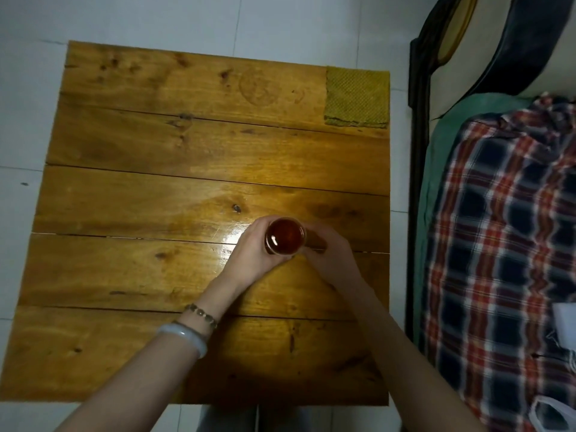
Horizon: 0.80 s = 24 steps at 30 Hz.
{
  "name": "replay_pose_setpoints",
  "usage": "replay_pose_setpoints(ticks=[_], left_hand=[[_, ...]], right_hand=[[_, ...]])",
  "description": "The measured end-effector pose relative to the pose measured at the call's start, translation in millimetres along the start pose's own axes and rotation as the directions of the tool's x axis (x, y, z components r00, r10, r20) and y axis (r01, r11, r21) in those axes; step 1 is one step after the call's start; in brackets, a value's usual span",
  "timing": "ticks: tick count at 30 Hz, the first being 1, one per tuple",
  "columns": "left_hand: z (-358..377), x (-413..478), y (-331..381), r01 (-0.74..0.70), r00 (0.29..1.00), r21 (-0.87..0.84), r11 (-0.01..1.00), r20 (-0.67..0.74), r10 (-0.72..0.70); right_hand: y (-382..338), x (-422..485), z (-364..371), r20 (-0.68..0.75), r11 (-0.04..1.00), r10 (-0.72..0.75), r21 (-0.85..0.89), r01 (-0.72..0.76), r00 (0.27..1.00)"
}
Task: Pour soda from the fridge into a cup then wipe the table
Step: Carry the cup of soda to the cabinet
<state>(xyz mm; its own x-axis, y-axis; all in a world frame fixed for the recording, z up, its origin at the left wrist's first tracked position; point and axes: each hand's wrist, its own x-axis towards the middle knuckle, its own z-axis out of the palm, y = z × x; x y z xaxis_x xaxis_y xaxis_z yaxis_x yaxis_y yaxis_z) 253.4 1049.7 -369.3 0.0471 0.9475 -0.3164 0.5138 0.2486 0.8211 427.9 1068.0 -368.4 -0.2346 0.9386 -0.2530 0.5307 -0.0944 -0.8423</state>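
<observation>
Wooden table (131,194) viewed from above, cup (285,236) of dark soda just right of centre, left hand (253,251) grasping it from 9 o'clock, right hand (329,251) cupping it from 3 o'clock, yellow-green cloth (357,97) lying flat at 1 o'clock corner.

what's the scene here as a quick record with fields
surface: wooden table
cup: glass cup holding dark reddish-brown liquid, upright on the table
left hand: wrapped around the cup's left side
right hand: against the cup's right side
cloth: yellow-green cloth, flat at the far right corner, untouched
bottle: none in view
</observation>
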Motion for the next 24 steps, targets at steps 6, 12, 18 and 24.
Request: replay_pose_setpoints(ticks=[6,12,18,24], left_hand=[[-8.3,-5.4,13.0,0.009,1.000,-0.091,0.996,-0.016,-0.011],[-45.9,-20.0,57.5,-0.009,0.998,-0.145,0.989,-0.064,0.000],[-112.8,-42.1,115.0,-0.084,0.987,-0.185,0.979,-0.149,0.056],[-180.0,-82.8,157.1,-0.171,0.957,-0.135,0.976,-0.258,0.132]], right_hand=[[-23.5,-1.1,-15.7,0.058,0.999,0.033,-0.022,-0.032,0.998],[-88.8,-1.6,-45.9,0.110,0.993,-0.047,-0.101,0.059,0.993],[-172.2,1.9,-71.7,0.185,0.986,-0.112,-0.101,0.132,0.976],[-261.2,-9.8,-80.1,0.217,0.949,-0.249,-0.142,0.283,0.944]])
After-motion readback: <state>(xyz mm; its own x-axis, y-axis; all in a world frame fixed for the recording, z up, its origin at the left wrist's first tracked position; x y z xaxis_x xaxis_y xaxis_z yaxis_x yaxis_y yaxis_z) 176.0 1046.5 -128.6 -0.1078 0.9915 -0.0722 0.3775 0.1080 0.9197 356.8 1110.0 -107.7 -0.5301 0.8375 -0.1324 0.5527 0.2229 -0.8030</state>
